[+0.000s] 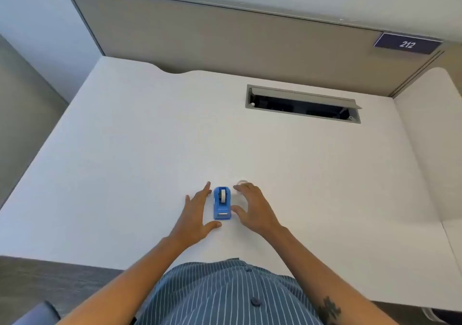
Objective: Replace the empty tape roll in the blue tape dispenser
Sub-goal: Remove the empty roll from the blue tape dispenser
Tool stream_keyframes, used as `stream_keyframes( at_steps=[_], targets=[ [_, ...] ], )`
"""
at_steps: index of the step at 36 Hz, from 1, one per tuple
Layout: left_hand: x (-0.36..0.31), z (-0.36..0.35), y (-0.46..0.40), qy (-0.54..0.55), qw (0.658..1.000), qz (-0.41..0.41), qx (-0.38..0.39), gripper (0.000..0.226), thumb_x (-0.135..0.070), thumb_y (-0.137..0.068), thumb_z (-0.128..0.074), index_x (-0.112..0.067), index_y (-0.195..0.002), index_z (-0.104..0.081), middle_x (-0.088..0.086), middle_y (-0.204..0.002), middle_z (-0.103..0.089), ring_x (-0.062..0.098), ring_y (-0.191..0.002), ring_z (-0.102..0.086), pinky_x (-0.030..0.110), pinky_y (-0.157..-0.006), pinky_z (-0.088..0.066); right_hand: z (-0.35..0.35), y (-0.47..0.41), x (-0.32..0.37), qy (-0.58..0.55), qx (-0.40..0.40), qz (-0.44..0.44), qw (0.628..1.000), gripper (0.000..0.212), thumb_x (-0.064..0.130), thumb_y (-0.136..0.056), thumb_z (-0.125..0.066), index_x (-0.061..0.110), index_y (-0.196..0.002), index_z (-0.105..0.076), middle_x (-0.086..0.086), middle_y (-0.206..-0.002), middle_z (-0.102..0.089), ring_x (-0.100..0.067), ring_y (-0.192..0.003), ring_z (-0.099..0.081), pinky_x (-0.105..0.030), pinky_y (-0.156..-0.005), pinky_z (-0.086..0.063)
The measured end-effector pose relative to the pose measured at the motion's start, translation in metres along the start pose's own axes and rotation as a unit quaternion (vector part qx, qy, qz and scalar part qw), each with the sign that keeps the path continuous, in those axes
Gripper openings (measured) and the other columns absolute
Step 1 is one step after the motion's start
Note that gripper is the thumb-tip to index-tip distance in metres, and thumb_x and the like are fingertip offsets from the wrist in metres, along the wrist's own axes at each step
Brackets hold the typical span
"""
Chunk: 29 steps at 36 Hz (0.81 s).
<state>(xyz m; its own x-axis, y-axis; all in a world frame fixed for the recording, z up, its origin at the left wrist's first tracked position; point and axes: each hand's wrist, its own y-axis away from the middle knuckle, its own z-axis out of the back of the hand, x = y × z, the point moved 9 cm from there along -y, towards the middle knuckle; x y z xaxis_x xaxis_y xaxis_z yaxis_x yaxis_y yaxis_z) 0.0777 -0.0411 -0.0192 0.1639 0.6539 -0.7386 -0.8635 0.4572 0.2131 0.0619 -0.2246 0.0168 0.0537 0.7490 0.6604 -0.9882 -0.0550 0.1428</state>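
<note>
A small blue tape dispenser [222,204] stands on the white desk [150,137], its cutter end toward me and a pale roll core sitting in its cradle. My left hand [197,213] lies open just left of it, fingers spread, thumb near the dispenser's front corner. My right hand [252,207] hovers open on the right side, thumb close to the dispenser's side. A clear tape roll [242,183] lies on the desk just beyond my right fingertips, partly hidden by them.
An open cable tray slot [302,104] is cut into the desk at the back right. A grey partition [225,37] with a "212" sign [407,44] rises behind the desk. A second desk [430,137] adjoins on the right.
</note>
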Motion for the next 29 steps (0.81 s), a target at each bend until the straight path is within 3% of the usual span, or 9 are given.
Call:
stream_keyframes(
  at_steps=[2,5,17,29],
  targets=[
    [-0.002,-0.002,-0.003,0.009,1.0,-0.005,0.018,0.114,-0.048,-0.086,-0.082,-0.027,-0.167,-0.006,-0.004,-0.174,-0.025,0.018,-0.16,-0.026,0.057,-0.133,-0.003,-0.003,-0.006,0.005,-0.02,0.01,-0.005,1.0,0.058,0.023,-0.095,-0.077,0.013,-0.148,-0.055,-0.004,-0.149,-0.053,-0.021,-0.137,-0.049,-0.032,-0.116,-0.044],
    [-0.002,-0.003,-0.008,-0.002,1.0,-0.01,0.025,0.111,-0.05,-0.086,-0.082,-0.025,-0.167,-0.01,-0.007,-0.175,-0.02,0.017,-0.161,-0.023,0.059,-0.132,0.002,-0.01,-0.014,0.011,-0.017,0.026,-0.012,0.999,0.057,0.022,-0.093,-0.078,0.013,-0.145,-0.056,-0.004,-0.142,-0.054,-0.022,-0.134,-0.05,-0.035,-0.112,-0.047],
    [0.002,-0.005,-0.018,0.005,0.999,-0.028,0.019,0.102,-0.052,-0.088,-0.079,-0.024,-0.166,-0.02,-0.008,-0.169,-0.035,0.014,-0.155,-0.037,0.061,-0.131,0.005,-0.022,-0.029,0.019,0.024,0.035,0.002,0.999,0.043,0.019,-0.096,-0.074,0.015,-0.137,-0.063,0.002,-0.136,-0.055,-0.018,-0.121,-0.055,-0.039,-0.095,-0.059],
    [0.003,-0.003,-0.019,0.005,1.0,-0.024,0.012,0.093,-0.049,-0.091,-0.077,-0.025,-0.164,-0.024,-0.005,-0.167,-0.04,0.017,-0.153,-0.039,0.059,-0.131,0.007,-0.025,-0.034,0.017,0.038,0.031,0.004,0.999,0.037,0.012,-0.096,-0.07,0.013,-0.133,-0.064,0.002,-0.133,-0.057,-0.016,-0.119,-0.054,-0.034,-0.089,-0.058]
  ],
)
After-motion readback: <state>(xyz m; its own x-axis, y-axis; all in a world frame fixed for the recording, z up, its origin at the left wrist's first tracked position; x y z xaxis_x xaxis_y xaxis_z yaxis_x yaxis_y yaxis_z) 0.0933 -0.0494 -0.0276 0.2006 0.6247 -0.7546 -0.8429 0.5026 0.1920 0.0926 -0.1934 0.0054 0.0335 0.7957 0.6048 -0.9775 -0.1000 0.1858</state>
